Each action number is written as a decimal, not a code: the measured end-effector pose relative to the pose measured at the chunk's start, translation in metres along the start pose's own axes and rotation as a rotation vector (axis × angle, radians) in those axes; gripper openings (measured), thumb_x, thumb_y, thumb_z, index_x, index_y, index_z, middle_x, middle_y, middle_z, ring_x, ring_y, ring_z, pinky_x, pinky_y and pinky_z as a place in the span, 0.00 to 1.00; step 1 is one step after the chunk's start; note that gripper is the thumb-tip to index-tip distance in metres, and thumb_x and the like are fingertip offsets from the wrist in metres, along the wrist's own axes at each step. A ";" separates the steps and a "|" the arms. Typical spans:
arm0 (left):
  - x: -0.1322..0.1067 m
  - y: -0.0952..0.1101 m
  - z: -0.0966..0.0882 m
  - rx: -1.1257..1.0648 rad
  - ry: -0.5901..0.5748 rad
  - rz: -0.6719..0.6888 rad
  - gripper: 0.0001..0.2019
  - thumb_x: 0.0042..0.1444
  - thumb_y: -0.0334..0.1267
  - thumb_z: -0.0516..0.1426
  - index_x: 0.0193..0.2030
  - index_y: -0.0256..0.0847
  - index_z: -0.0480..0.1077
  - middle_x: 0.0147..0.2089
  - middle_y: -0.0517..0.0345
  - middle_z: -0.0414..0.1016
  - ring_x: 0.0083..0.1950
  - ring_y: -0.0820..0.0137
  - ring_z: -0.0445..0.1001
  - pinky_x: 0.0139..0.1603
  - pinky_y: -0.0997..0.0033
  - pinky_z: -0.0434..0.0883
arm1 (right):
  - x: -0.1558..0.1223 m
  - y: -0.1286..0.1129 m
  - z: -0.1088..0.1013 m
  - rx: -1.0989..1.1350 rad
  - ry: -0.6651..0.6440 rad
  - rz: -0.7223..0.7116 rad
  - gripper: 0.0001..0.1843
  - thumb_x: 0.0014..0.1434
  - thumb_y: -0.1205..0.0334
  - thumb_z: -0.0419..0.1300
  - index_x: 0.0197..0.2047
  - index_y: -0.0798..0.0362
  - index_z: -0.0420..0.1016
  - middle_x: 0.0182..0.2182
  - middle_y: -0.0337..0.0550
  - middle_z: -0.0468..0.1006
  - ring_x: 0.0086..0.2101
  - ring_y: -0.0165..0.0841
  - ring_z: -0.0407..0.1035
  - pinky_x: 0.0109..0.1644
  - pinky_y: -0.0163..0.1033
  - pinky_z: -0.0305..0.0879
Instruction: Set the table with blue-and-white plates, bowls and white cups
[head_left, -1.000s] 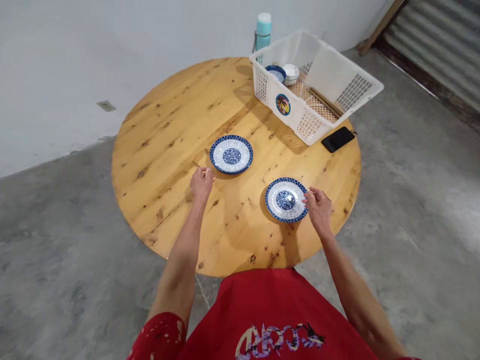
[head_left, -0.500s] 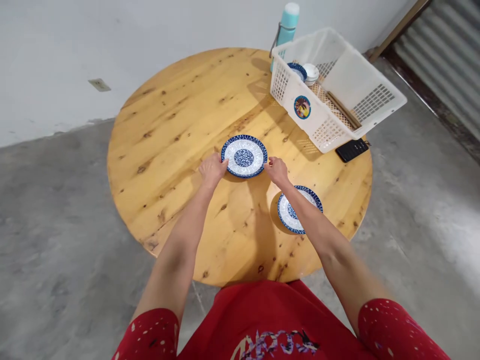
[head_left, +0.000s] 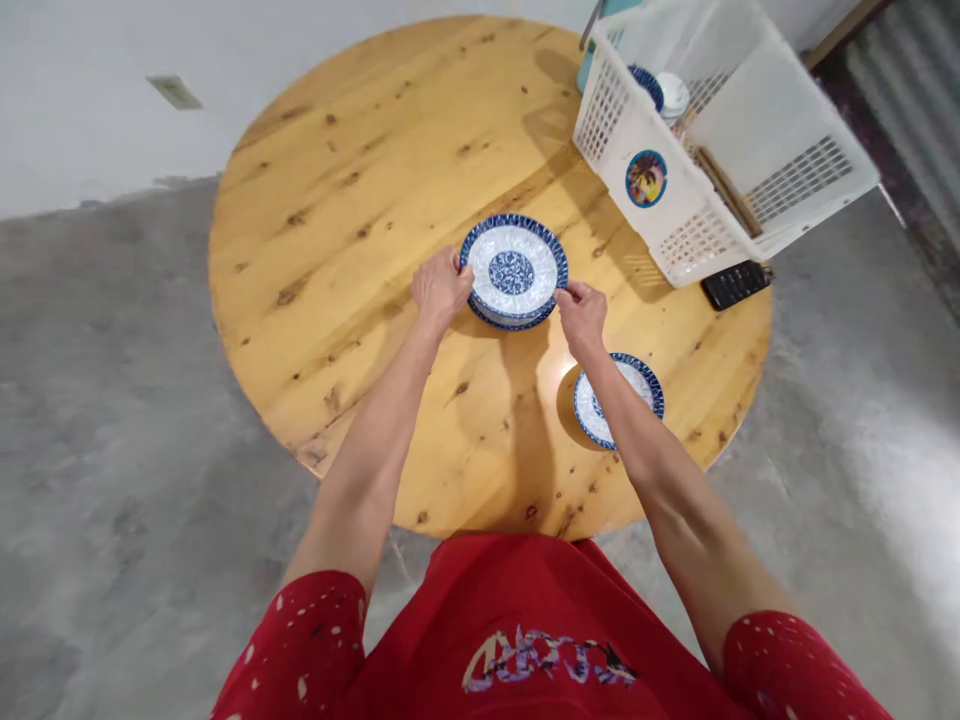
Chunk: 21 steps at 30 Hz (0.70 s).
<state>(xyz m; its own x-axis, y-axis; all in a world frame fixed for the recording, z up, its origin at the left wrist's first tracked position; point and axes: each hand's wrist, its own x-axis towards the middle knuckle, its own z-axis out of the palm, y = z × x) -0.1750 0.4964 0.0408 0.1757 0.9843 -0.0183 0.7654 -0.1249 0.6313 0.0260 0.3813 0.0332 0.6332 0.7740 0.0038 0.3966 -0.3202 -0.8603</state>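
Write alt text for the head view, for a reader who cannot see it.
Both hands grip a blue-and-white plate by its rim, left hand and right hand, on a stack on a round wooden table. A second plate lies under the right forearm, with a white basket and a phone beyond.

A round wooden bench [head_left: 337,200] carries a white basket [head_left: 757,120] holding small bowls [head_left: 660,92] and chopsticks [head_left: 726,190]. A black phone [head_left: 735,285] lies just beside the basket. A lone blue-patterned plate [head_left: 637,385] sits near the bench's edge.
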 end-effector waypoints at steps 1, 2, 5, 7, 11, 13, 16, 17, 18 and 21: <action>-0.001 -0.001 -0.003 -0.044 0.036 0.018 0.06 0.61 0.37 0.58 0.37 0.35 0.69 0.32 0.52 0.70 0.40 0.64 0.71 0.49 0.64 0.65 | -0.001 -0.004 -0.002 0.090 0.011 0.002 0.11 0.56 0.59 0.58 0.36 0.58 0.75 0.29 0.41 0.70 0.31 0.29 0.64 0.37 0.35 0.65; -0.004 -0.001 -0.008 -0.079 0.073 0.044 0.06 0.61 0.37 0.58 0.36 0.36 0.69 0.30 0.55 0.68 0.36 0.68 0.68 0.47 0.67 0.64 | -0.003 -0.009 -0.004 0.176 0.011 0.009 0.13 0.57 0.57 0.59 0.38 0.58 0.75 0.32 0.42 0.72 0.32 0.29 0.65 0.36 0.35 0.67; -0.028 -0.005 -0.027 -0.137 0.184 0.129 0.06 0.62 0.37 0.57 0.36 0.37 0.66 0.27 0.61 0.62 0.29 0.75 0.58 0.41 0.71 0.61 | -0.017 -0.027 -0.015 0.322 -0.049 0.016 0.18 0.58 0.51 0.60 0.43 0.58 0.73 0.36 0.45 0.73 0.33 0.28 0.67 0.34 0.35 0.70; -0.057 -0.012 -0.043 -0.162 0.250 0.163 0.07 0.63 0.37 0.56 0.36 0.37 0.64 0.26 0.63 0.58 0.27 0.76 0.56 0.38 0.72 0.60 | -0.036 -0.036 -0.022 0.358 -0.112 0.002 0.19 0.57 0.51 0.62 0.44 0.58 0.72 0.35 0.44 0.72 0.31 0.27 0.67 0.33 0.34 0.71; -0.142 -0.035 -0.068 -0.170 0.293 0.151 0.12 0.63 0.42 0.54 0.32 0.37 0.60 0.25 0.63 0.56 0.27 0.76 0.58 0.34 0.73 0.58 | -0.101 -0.034 -0.036 0.418 -0.295 -0.014 0.23 0.56 0.54 0.62 0.52 0.58 0.74 0.35 0.42 0.75 0.29 0.27 0.68 0.33 0.35 0.72; -0.196 -0.048 -0.075 -0.124 0.269 0.092 0.14 0.62 0.45 0.54 0.31 0.37 0.60 0.26 0.61 0.60 0.28 0.76 0.61 0.35 0.73 0.60 | -0.146 -0.023 -0.044 0.407 -0.389 0.019 0.22 0.56 0.54 0.60 0.49 0.59 0.77 0.36 0.43 0.77 0.29 0.28 0.70 0.33 0.36 0.71; -0.282 -0.063 -0.082 -0.027 0.213 -0.064 0.17 0.60 0.51 0.53 0.31 0.38 0.62 0.28 0.59 0.65 0.30 0.73 0.66 0.36 0.71 0.62 | -0.217 -0.002 -0.056 0.349 -0.475 0.068 0.23 0.57 0.53 0.57 0.48 0.59 0.79 0.37 0.44 0.79 0.34 0.33 0.72 0.37 0.37 0.70; -0.311 -0.066 -0.084 0.014 0.210 -0.156 0.18 0.59 0.52 0.52 0.30 0.38 0.62 0.28 0.58 0.66 0.30 0.72 0.67 0.36 0.71 0.62 | -0.240 0.006 -0.060 0.323 -0.489 0.068 0.23 0.57 0.53 0.56 0.48 0.60 0.80 0.37 0.45 0.79 0.35 0.34 0.73 0.39 0.38 0.69; -0.339 -0.068 -0.085 0.064 0.196 -0.253 0.18 0.57 0.53 0.52 0.30 0.38 0.63 0.28 0.58 0.66 0.30 0.71 0.67 0.36 0.70 0.61 | -0.262 0.013 -0.063 0.300 -0.510 0.066 0.24 0.58 0.54 0.54 0.49 0.60 0.80 0.38 0.46 0.79 0.37 0.34 0.72 0.41 0.38 0.68; -0.417 -0.074 -0.086 0.061 0.197 -0.443 0.23 0.54 0.57 0.52 0.38 0.38 0.72 0.34 0.54 0.75 0.40 0.65 0.75 0.42 0.68 0.66 | -0.313 0.032 -0.069 0.203 -0.614 0.073 0.18 0.59 0.60 0.53 0.45 0.61 0.80 0.34 0.45 0.77 0.34 0.32 0.70 0.41 0.36 0.63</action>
<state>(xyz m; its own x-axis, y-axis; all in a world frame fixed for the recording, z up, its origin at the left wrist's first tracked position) -0.3582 0.1061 0.0680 -0.2911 0.9486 -0.1239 0.7760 0.3099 0.5493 -0.1136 0.0905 0.0397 0.1349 0.9448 -0.2987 0.1951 -0.3209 -0.9268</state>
